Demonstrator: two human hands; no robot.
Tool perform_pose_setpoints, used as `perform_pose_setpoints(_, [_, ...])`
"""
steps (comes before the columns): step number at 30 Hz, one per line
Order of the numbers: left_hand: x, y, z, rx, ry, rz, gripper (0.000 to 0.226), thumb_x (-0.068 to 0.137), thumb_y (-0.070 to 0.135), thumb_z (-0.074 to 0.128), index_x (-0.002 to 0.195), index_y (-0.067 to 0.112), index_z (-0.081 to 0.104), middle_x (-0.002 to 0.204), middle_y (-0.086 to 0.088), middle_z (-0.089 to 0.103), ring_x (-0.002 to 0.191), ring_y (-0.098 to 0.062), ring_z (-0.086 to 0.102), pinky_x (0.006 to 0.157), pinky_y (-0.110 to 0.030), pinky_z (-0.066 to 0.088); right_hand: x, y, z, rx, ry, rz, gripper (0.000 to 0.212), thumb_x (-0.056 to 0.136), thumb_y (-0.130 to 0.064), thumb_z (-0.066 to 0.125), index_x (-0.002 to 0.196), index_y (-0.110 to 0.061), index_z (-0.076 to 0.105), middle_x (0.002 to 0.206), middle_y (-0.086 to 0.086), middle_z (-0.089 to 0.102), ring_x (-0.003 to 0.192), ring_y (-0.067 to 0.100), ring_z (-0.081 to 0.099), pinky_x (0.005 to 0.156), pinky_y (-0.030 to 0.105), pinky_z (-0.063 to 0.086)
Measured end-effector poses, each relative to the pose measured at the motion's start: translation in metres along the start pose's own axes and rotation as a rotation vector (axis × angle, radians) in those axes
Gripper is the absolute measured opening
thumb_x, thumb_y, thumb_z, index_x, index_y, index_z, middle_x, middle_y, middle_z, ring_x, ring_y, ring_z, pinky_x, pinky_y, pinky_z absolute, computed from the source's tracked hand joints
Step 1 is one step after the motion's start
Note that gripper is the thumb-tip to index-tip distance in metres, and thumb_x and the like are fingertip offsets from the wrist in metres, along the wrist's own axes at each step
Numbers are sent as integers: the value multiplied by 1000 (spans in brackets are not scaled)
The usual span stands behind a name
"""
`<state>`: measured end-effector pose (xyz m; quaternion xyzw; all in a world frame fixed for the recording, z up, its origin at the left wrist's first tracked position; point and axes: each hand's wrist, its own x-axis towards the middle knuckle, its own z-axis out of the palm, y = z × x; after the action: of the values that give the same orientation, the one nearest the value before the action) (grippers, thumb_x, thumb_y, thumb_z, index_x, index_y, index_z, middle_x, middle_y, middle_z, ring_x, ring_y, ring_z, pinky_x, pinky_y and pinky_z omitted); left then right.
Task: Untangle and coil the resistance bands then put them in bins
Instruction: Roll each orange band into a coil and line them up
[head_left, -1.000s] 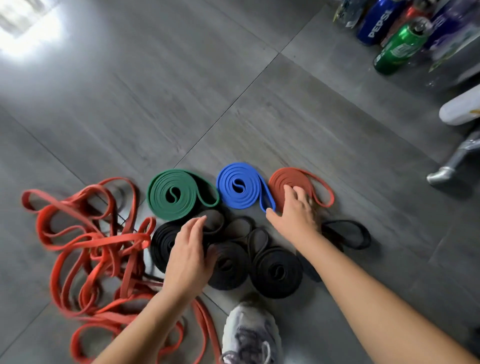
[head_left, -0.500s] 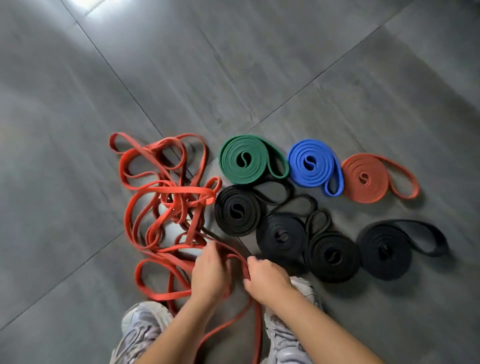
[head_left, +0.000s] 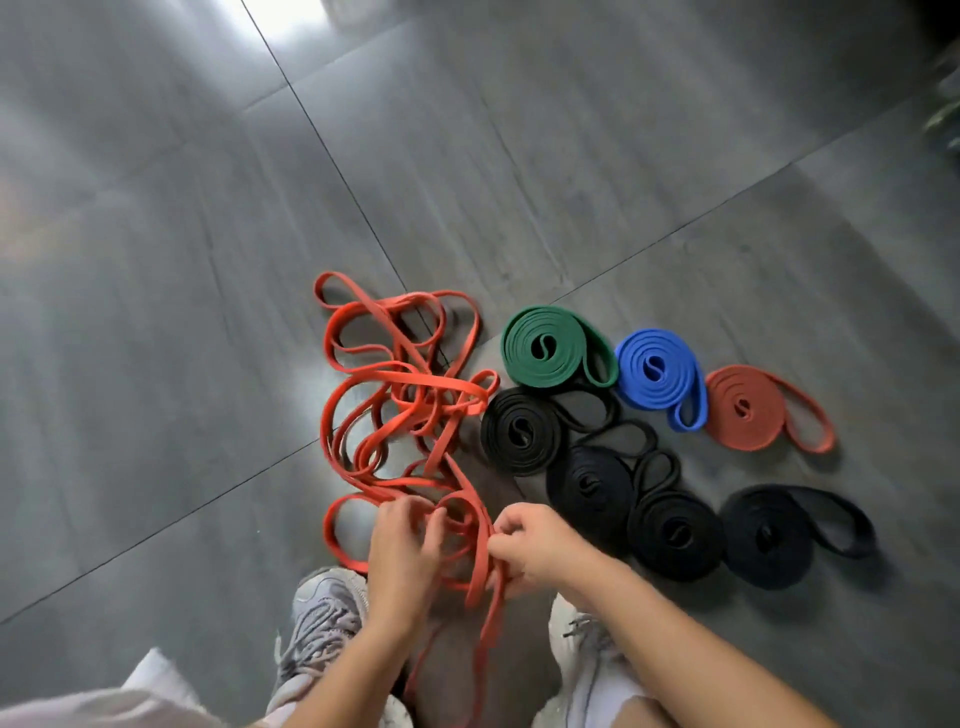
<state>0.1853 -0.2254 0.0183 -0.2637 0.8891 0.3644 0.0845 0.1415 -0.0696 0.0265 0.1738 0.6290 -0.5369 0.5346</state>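
**Item 1, red tangle**: lying loose on the floor, left of the finished coils, with its near strands trailing down between the person's shoes. How many bands are knotted in it cannot be told.

**Item 2, left hand**: curling its fingers in among the nearest loops and gripping several strands.

**Item 3, right hand**: pinching a doubled strand just beside the left hand, with the fingers closed tight on it.

**Item 4, finished stock:** green coil, blue coil, rust-red coil and four black coils are sitting flat to the right. The nearest black one is lying just beside the tangle's edge. No bins are showing.

**Handling note (judgement):** the step in hand looks to be freeing one band from the tangle.
- The pinched strand is probably best followed along its own loop, with the left hand lifting crossing strands over it rather than dragging it through.
- Hard pulling is likely to cinch rubber against rubber and tighten the knot.
- Working toward the person, away from the black coils, should be keeping the rolled stock from getting snagged and unrolled.
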Motion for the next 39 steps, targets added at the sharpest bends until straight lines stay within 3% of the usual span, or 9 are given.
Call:
perform_pose_setpoints(6, [-66, 69, -27, -386, -583, -112, 67, 90, 58, 30, 79, 4, 68, 75, -7, 65, 71, -17, 56, 79, -41, 48, -88, -64, -27, -71, 84, -167, 15, 87, 2, 46, 76, -8, 47, 40, -3, 55, 39, 10, 57, 42, 21, 47])
perform_pose_setpoints(8, [-77, 86, -43, -382, -587, -20, 72, 91, 63, 32, 72, 3, 68, 71, -6, 67, 71, -16, 58, 81, -38, 48, -117, -83, -30, -184, 85, -205, 11, 86, -1, 46, 79, -7, 48, 44, -3, 58, 44, 11, 61, 47, 22, 49])
perform_pose_setpoints(11, [-88, 103, -81, -338, -613, 119, 25, 81, 41, 64, 70, 19, 58, 65, 3, 59, 64, -13, 64, 66, -33, 56, -161, -113, -31, -332, 131, -262, 9, 86, -2, 48, 80, -8, 51, 53, 1, 64, 54, 14, 67, 53, 26, 55])
perform_pose_setpoints(14, [-85, 114, -126, -71, -438, 411, 9, 83, 23, 65, 80, 19, 58, 69, 3, 57, 64, -16, 56, 62, -34, 48, -206, -146, -20, -393, 181, -360, 12, 88, 0, 47, 78, -7, 50, 63, 11, 68, 55, 17, 68, 46, 23, 52])
perform_pose_setpoints(18, [-86, 140, -193, -124, -294, 480, 9, 88, 16, 61, 81, 17, 56, 64, 6, 53, 54, -3, 48, 57, -25, 43, -260, -189, 4, -454, 347, -492, 15, 90, -8, 54, 75, -7, 54, 62, 9, 69, 50, 13, 67, 37, 17, 45])
perform_pose_setpoints(23, [-107, 166, -256, -66, -333, 581, 10, 89, 15, 60, 82, 7, 59, 64, 2, 51, 56, -11, 45, 53, -21, 37, -303, -198, 36, -1140, 644, -571, 29, 83, -42, 67, 80, -13, 70, 70, -1, 71, 64, 11, 65, 56, 23, 49])
perform_pose_setpoints(27, [-134, 186, -285, 63, -436, 713, 11, 87, 11, 60, 87, 0, 59, 74, -7, 52, 65, -14, 46, 64, -32, 42, -326, -172, 94, -771, 290, -849, 73, 66, -75, 50, 113, -20, 61, 108, -3, 64, 100, 9, 62, 78, 15, 47])
perform_pose_setpoints(32, [-156, 192, -309, 143, -474, 782, 12, 82, 19, 68, 87, 8, 66, 74, -8, 65, 61, -12, 55, 60, -27, 47, -327, -133, 110, -593, 213, -885, 107, 44, -96, 45, 92, -3, 63, 72, 6, 65, 63, 16, 63, 64, 34, 56])
perform_pose_setpoints(39, [-164, 167, -301, 346, -397, 741, 20, 79, 18, 64, 65, 26, 52, 62, 8, 53, 54, -8, 48, 55, -24, 41, -357, -113, 81, -417, 330, -988, 41, 56, -58, 81, 71, -22, 71, 58, -13, 57, 54, 0, 53, 57, 21, 51])
